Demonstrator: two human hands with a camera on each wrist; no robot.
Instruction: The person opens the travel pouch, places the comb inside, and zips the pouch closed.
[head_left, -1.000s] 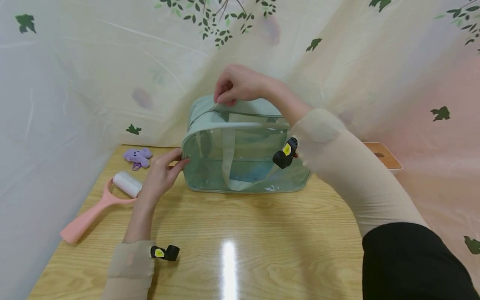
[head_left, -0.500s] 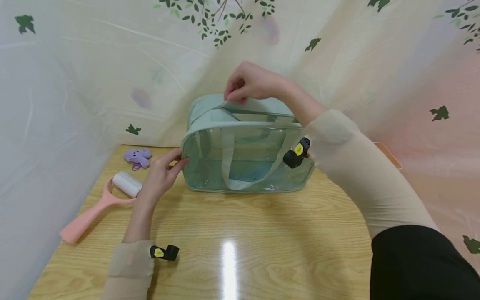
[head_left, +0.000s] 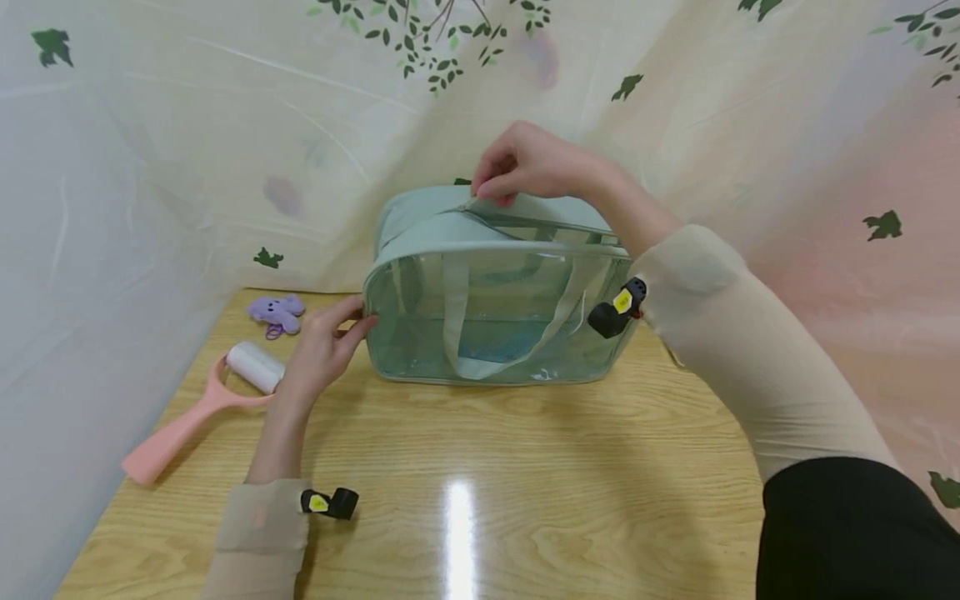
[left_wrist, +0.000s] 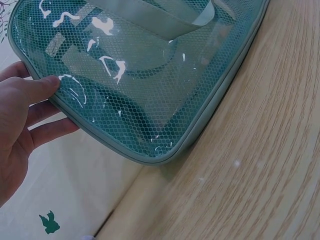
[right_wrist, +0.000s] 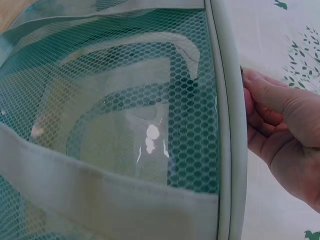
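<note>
A pale green bag with a see-through front stands upright on the table, its strap handle hanging down the front. My left hand holds the bag's left side edge; in the left wrist view the thumb presses on the clear front with fingers behind the edge. My right hand pinches at the zipper on the top, thumb against curled index finger. The small pull between the fingertips is mostly hidden. Left of this hand the zipper is closed; to the right the top gapes.
Left of the bag lie a lint roller with a pink handle and white roll, and a purple plush keychain. A leaf-print curtain hangs close behind the wooden table.
My right hand has slid right along the bag's top with the zipper, and the closed stretch on the left has grown. The left hand and the bag stay in place.
</note>
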